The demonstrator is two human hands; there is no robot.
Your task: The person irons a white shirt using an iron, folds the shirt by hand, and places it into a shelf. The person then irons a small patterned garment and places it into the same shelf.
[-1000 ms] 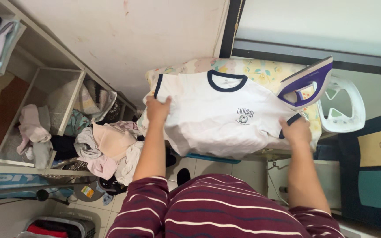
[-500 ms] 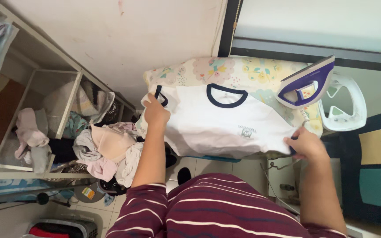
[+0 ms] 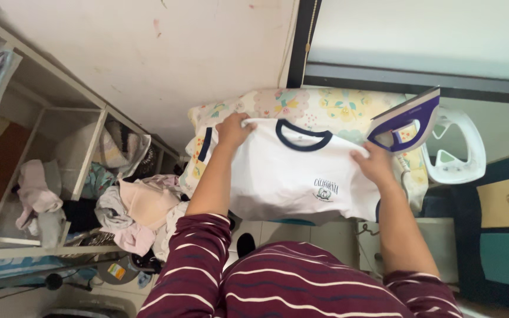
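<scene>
Laundry everywhere on the left here, so starting from that side. Left of the ironing board [image 3: 301, 101] there's a white shelf frame [image 3: 92, 147] with a pinkish rag [image 3: 33, 188] in it, and a heap of crumpled clothes [image 3: 139, 209] piled between the shelf and the board.

On the board itself, with its floral cover, lies a white t-shirt [image 3: 293, 176] with a navy collar and navy sleeve trim. It's spread chest-up, collar toward the far wall, hem hanging off the near edge of the board toward the person. So its long axis runs away from the body, while the shoulders span the board left to right.

Left hand [image 3: 232, 131] is clenched on the shirt's left shoulder, right beside the collar, fabric bunched under the fingers. Right hand [image 3: 372, 165] is on the other shoulder area, fingers curled and pinching the cloth, a bit nearer the body than the left one. Both hands sit at the top of the shirt, one either side of the collar, so the whole body of the shirt lies toward the person from the hands.

At the right end of the board, a purple and white iron [image 3: 405, 121] stands on its heel, just beside the right hand but not touching it as far as I can tell. Right of that is a white plastic iron rest [image 3: 460, 147].
</scene>
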